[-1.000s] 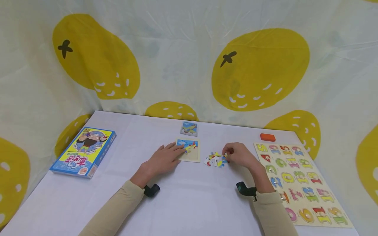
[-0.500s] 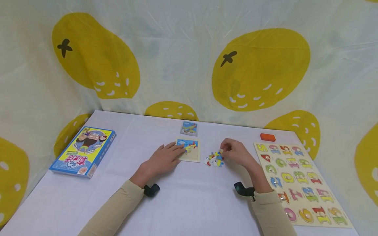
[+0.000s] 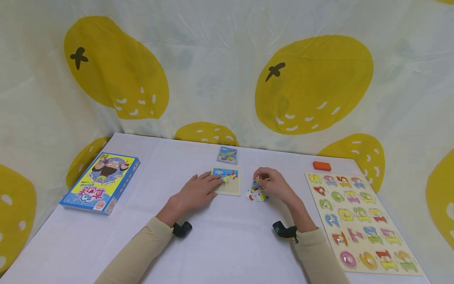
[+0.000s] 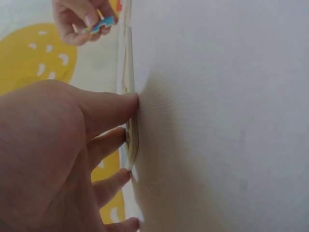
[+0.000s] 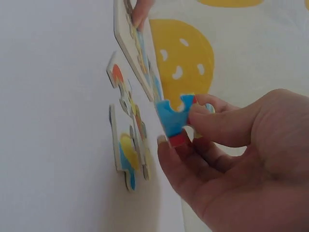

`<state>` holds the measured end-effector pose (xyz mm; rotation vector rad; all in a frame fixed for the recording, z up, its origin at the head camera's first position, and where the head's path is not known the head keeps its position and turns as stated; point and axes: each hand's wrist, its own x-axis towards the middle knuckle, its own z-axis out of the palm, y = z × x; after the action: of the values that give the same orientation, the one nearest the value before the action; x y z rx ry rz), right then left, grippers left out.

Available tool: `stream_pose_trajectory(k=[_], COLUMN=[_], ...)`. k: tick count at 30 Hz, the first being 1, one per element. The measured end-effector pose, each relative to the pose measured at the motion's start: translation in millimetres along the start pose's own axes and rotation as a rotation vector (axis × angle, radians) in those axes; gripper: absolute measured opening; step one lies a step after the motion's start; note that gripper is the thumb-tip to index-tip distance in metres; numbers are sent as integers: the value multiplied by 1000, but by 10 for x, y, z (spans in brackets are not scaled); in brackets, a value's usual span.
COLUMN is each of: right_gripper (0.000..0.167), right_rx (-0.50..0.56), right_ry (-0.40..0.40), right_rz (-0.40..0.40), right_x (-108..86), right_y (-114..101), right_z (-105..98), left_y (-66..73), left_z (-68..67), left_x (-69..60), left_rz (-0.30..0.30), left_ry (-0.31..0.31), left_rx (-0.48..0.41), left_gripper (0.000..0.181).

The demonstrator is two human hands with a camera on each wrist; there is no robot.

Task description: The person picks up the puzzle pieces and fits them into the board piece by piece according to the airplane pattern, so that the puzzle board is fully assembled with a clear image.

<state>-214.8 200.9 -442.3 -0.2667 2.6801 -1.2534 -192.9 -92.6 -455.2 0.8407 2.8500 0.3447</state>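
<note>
Tray (image 3: pixel 234 189): mid-table, blue picture filling its far side, bare wood showing at near right. We judge it sits between the hands so both can reach it.
Loose pieces (image 3: pixel 250 195): small cluster just right of the tray, some overlapping; on the right hand's side, likely for a short reach.
Card (image 3: pixel 227 155): just beyond the tray, picture up. We suppose it lies there to stay in sight; neither hand covers it.
Left hand (image 3: pixel 200 191): fingers spread and fairly straight over the tray's left side, thumb at its near edge. Nothing pinched; we read it as a steadying touch against sliding.
Right hand (image 3: pixel 274 185): over the pieces, thumb and fingers closed in a pinch.
Held piece (image 5: pixel 174 118): blue with red at the edges, raised off the table (image 3: pixel 220 244), much of its face left uncovered. A yellow bit shows behind the thumb; we cannot tell if it belongs to the same piece.
Outliers: box (image 3: pixel 101 183) far left; number board (image 3: pixel 341 189) at right; orange block (image 3: pixel 321 165) just beyond the board. We take these as set aside, leaving the middle for the hands.
</note>
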Motion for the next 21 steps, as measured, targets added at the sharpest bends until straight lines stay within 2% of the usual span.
stream_pose_trajectory(k=[5, 8, 14, 21], right_gripper=[12, 18, 28, 21], right_rx=[88, 161, 179, 135], right_ry=[-11, -18, 33, 52], right_rz=[63, 89, 55, -1], right_x=[18, 34, 103, 149], right_y=[-77, -120, -131, -128], right_z=[73, 98, 188, 281], left_y=[-1, -2, -7, -20], left_z=[2, 5, 17, 30], left_x=[-1, 1, 7, 20], left_rz=[-3, -5, -14, -15], left_ry=[-5, -9, -16, -15], left_rx=[-1, -4, 2, 0], left_gripper=[52, 52, 53, 52])
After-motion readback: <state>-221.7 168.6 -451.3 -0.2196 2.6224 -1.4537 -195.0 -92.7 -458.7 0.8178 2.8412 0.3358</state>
